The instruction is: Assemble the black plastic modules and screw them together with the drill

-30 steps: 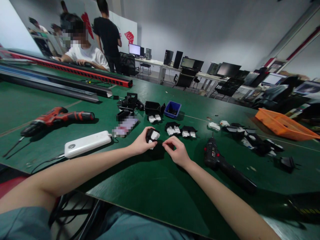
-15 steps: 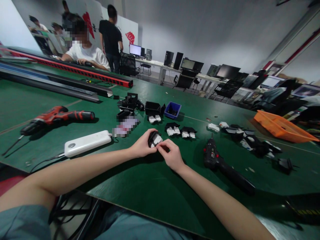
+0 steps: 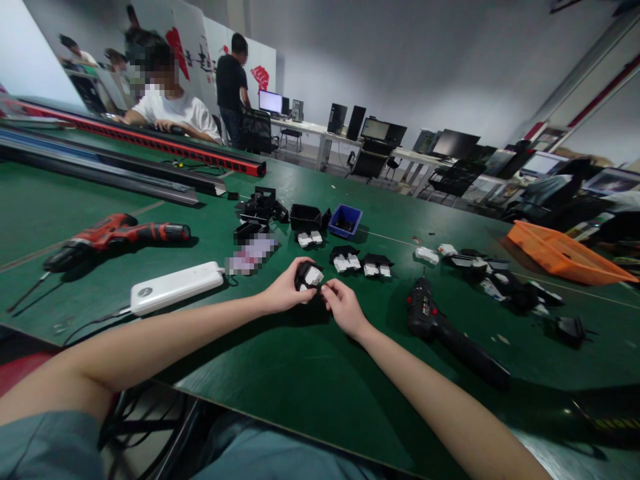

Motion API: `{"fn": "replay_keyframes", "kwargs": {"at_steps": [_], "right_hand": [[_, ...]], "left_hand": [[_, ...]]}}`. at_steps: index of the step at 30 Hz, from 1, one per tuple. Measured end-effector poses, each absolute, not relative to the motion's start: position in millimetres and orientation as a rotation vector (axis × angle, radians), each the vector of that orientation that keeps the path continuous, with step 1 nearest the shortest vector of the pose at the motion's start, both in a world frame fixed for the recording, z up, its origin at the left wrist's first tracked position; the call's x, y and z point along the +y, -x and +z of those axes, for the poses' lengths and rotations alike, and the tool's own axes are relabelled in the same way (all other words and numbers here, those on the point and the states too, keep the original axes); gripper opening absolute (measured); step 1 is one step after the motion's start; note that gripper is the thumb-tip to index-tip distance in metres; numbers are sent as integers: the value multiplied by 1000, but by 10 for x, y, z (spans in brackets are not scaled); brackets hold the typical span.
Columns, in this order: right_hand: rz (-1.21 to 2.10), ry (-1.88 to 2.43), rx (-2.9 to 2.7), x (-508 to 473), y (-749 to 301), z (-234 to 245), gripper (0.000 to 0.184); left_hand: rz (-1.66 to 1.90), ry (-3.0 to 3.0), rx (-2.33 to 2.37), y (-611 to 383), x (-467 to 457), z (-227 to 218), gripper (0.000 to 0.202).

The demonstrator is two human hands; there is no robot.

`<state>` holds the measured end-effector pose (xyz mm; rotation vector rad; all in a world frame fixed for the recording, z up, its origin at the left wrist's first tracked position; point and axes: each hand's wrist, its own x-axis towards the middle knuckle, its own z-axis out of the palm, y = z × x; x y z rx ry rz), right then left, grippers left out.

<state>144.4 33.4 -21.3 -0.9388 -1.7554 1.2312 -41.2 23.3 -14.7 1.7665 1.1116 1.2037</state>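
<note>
My left hand [image 3: 287,289] is closed round a small black plastic part with white blocks [image 3: 311,276], held just above the green table [image 3: 280,373]. My right hand [image 3: 344,307] is beside it, thumb and fingertips pinched together a little apart from the part. Whatever lies in that pinch is too small to name. Similar black-and-white parts rest beyond my hands: one [image 3: 345,260] straight ahead, another [image 3: 377,265] to its right and a third [image 3: 309,237] farther back. A black cordless screwdriver [image 3: 430,313] lies right of my right hand.
A red-and-black cordless drill [image 3: 115,235] and a white power bank-like device [image 3: 175,287] lie left. Behind are a blue bin [image 3: 345,220] and loose black parts [image 3: 263,203]. An orange tray [image 3: 565,257] stands right. Long metal rails [image 3: 150,137] stretch far left, near a seated person [image 3: 175,110].
My right hand has drawn slightly right, away from the part in my left hand. The part has turned a little. In the background, a standing person has shifted right.
</note>
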Motion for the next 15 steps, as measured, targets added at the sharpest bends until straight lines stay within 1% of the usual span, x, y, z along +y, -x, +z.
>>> {"fn": "replay_keyframes", "kwargs": {"at_steps": [3, 15], "right_hand": [[1318, 894, -1758, 333, -1455, -211, 24], [1330, 853, -1803, 321, -1462, -224, 21]], "left_hand": [[1218, -1698, 1085, 422, 248, -113, 58], [1140, -1713, 1031, 452, 229, -84, 59]]}}
